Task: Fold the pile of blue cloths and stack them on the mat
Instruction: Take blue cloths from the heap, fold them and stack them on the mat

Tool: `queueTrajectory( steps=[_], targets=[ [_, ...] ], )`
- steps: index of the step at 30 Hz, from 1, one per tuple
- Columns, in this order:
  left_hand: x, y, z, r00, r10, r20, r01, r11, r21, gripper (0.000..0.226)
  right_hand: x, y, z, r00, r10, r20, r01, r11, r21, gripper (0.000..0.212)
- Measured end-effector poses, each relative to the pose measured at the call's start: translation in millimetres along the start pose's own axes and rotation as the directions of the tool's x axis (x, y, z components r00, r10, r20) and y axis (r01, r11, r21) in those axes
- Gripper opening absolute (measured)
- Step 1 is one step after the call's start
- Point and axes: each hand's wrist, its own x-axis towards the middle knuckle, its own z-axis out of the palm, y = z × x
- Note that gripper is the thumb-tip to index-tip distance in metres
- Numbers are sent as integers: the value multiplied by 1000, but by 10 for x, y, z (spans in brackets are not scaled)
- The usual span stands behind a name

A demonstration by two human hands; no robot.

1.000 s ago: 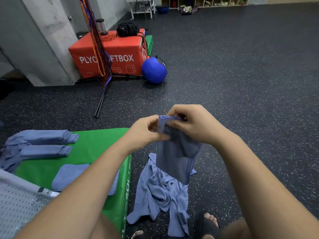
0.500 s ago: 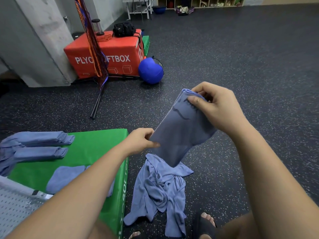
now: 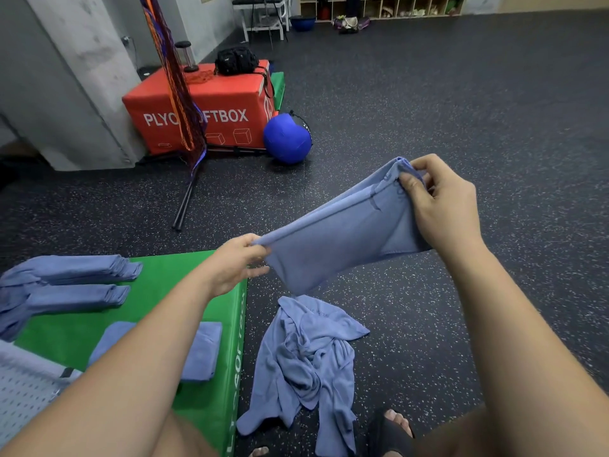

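Pulled apart since half a second ago, the left hand point(image 3: 235, 262) and right hand point(image 3: 441, 206) now stretch a half-folded blue cloth point(image 3: 339, 239) in the air between them. The left pinches its lower end at 8 o'clock, and the right pinches its bunched upper corner at 2 o'clock. At 8 o'clock of the view lies the green mat point(image 3: 164, 301), with a red box point(image 3: 227, 103) at 11. At 6 o'clock a heap of cloths point(image 3: 306, 361) lies on the floor just beside the mat. Two stacks of folded cloths point(image 3: 72, 278) lie on the mat's left part, a blue ball point(image 3: 286, 138) sits just beside the box, and a single folded cloth point(image 3: 204, 351) lies near the mat's right edge.
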Motion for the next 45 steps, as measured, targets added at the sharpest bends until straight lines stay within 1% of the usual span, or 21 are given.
queueTrajectory(
  steps=[1,3,6,8,9,11,12,14,16,18,23,28,31,32,36,39,41,43,44,45],
  targets=[
    [1,19,17,1000,-9,12,11,989,-148,18,-1,-1,-1,1000,9,-11,-9,1000,3,13],
    [-5,79,67,1000,-13,-8,10,944,-329,16,1,11,11,999,26,-28,-26,1000,0,14],
    [13,165,127,994,-94,-63,53,882,-469,10,18,55,54,994,101,-40,-102,994,-31,19],
    [46,140,144,982,-162,-100,94,870,-484,11,22,133,93,987,162,-20,-163,983,-79,21],
    [61,110,150,977,-172,-130,92,877,-472,9,13,173,116,981,194,2,-193,976,-106,21],
    [92,41,165,969,-128,-212,34,916,-401,8,-15,256,180,964,262,48,-252,956,-152,20],
    [99,17,166,960,-84,-268,-8,946,-325,11,-30,288,215,955,291,62,-278,947,-163,20],
    [81,15,179,921,36,-389,-85,990,-110,18,-60,289,278,938,337,80,-323,935,-150,22],
    [83,11,173,879,147,-454,-123,989,82,24,-94,221,338,930,357,88,-347,931,-114,23],
    [65,43,198,867,166,-469,-124,985,120,25,-145,128,421,935,341,101,-332,938,-96,22],
    [-60,176,471,873,201,-445,-172,979,105,21,-374,-103,707,924,346,165,-337,938,-76,26],
    [-179,205,725,911,193,-364,-190,981,44,25,-643,-333,1010,924,292,247,-300,954,-5,29],
    [-260,220,843,925,220,-311,-220,975,36,5,-749,-427,1119,922,270,278,-289,957,28,27],
    [-281,230,872,926,234,-297,-229,972,52,4,-771,-451,1144,918,274,288,-300,953,47,25],
    [-388,274,919,941,255,-221,-238,966,104,21,-828,-531,1201,906,298,302,-350,927,135,21],
    [-436,315,910,939,282,-198,-255,955,151,30,-851,-551,1212,893,311,324,-387,900,201,18],
    [-435,339,860,931,306,-197,-277,947,161,31,-855,-582,1208,870,316,379,-444,836,322,19],
    [-429,355,774,932,321,-167,-292,940,178,38,-848,-622,1206,813,315,490,-554,674,488,27],
    [-433,361,727,936,322,-142,-295,938,182,42,-847,-631,1202,787,290,545,-593,601,536,32],
    [-446,366,685,939,322,-122,-298,938,179,46,-847,-633,1196,769,254,587,-609,569,552,36]
  ],
)
